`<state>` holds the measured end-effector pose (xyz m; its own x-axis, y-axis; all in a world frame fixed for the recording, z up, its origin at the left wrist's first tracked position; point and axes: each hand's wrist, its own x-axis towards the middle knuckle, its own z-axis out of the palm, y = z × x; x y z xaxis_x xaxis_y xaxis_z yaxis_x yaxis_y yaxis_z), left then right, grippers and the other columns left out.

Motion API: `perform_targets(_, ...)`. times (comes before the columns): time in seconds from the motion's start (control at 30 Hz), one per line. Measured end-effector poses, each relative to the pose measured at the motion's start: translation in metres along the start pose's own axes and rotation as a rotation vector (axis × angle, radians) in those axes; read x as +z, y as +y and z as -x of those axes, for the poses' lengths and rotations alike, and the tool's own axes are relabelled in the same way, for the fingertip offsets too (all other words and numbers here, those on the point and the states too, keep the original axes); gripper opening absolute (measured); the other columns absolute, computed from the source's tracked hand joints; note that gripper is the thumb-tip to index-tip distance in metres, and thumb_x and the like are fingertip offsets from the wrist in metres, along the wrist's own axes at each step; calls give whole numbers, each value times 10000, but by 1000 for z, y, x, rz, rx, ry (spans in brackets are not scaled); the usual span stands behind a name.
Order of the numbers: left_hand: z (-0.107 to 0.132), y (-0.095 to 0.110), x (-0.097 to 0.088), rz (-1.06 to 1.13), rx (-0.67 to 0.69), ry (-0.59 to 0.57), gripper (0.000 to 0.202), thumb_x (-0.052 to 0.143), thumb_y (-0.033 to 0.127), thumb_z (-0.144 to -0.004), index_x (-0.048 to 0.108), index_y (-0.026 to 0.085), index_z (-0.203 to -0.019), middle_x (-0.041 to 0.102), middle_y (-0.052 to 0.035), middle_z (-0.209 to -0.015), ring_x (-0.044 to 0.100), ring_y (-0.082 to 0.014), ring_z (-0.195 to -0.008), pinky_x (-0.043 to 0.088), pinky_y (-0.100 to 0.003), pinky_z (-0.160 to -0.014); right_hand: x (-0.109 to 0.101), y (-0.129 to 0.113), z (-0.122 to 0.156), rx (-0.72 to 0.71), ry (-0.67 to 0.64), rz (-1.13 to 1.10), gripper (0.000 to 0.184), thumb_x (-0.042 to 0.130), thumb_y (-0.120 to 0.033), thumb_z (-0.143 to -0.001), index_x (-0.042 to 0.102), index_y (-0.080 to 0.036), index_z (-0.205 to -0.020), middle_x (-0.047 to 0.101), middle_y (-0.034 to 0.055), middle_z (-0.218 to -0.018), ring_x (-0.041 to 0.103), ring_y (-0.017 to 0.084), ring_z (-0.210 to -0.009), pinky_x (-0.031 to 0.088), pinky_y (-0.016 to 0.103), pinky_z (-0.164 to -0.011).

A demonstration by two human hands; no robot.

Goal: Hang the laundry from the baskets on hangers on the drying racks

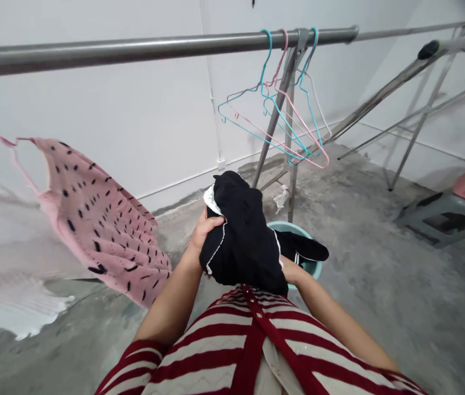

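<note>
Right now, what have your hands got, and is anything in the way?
Left hand gripping black lace-trimmed garment, right hand under it. Teal basin below. Pink dotted garment hanging left.

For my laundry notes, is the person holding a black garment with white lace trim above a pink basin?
Not quite: the head view shows the basin is pale blue, not pink. The rest stands: the left hand holds the black garment with white lace trim above it, and the right hand has its fingers hidden by the cloth.
</note>
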<state>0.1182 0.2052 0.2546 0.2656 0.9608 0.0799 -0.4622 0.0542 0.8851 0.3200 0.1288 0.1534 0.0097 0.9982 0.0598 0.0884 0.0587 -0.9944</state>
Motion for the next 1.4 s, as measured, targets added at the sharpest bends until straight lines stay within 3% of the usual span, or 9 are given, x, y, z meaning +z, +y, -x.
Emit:
perform_targets(0.17,3,9,8,-216,258,68,590,674,186,-638,518,248,-1204,656,-14,-1127,607,-221,-1048,463,-331,-945,-9,-22,-13,19,161,-198,266,590,-397,-789,641,-204,-966,666,37,-883,620,173,-797,513,308,-700)
perform_targets(0.33,1,-6,11,-646,530,215,468,575,126,-702,529,220,-1158,642,-20,-1077,574,-183,-1058,425,-303,-968,15,-70,-13,-367,301,-14,252,647,-348,-765,620,-234,-988,595,60,-1057,601,174,-887,504,306,-730)
perform_targets(0.43,9,-21,12,-841,519,212,418,546,134,-714,536,210,-1124,635,-42,-1042,583,-204,-1021,436,-343,-945,42,-86,-23,-441,165,76,368,693,-329,-717,579,-237,-1054,571,45,-1036,576,178,-912,489,304,-755)
perform_targets(0.57,23,-24,11,-919,473,78,431,635,224,-715,547,214,-1137,601,-87,-1136,542,-259,-1106,383,-388,-1003,57,-87,-47,-412,157,44,139,563,-338,-810,580,-203,-779,543,10,-820,529,151,-795,443,289,-764)
perform_targets(0.77,17,6,-13,-576,513,191,661,672,386,-741,391,297,-1333,430,-87,-1398,465,-241,-1219,400,-347,-970,44,-83,-55,-213,139,-230,191,556,-408,-808,556,-222,-769,547,-8,-724,506,145,-683,439,261,-659)
perform_targets(1.03,10,-2,-24,-71,-171,84,506,621,587,-720,657,144,-964,698,-78,-859,638,-204,-822,488,-311,-782,59,-74,-37,-573,-42,134,153,525,-299,-863,562,-209,-745,561,35,-827,534,158,-796,430,307,-766)
perform_targets(1.17,13,-2,-23,-216,-2,256,329,736,416,-650,664,144,-820,693,-21,-782,625,-183,-759,477,-286,-749,64,-66,-31,-594,-203,213,117,578,-317,-833,603,-206,-804,578,50,-865,552,163,-820,446,314,-755)
perform_targets(1.27,17,0,-24,-547,161,326,282,689,426,-703,675,156,-783,690,-25,-770,626,-216,-808,463,-303,-776,56,-73,-31,-419,-120,124,212,629,-380,-789,602,-211,-914,595,49,-904,571,162,-811,459,291,-693)
perform_targets(1.4,25,-3,-21,-738,243,161,216,722,382,-682,695,201,-797,689,-49,-809,625,-256,-865,446,-327,-836,50,-97,-36,-360,13,119,283,637,-386,-778,605,-217,-1002,587,33,-890,556,151,-772,454,283,-679)
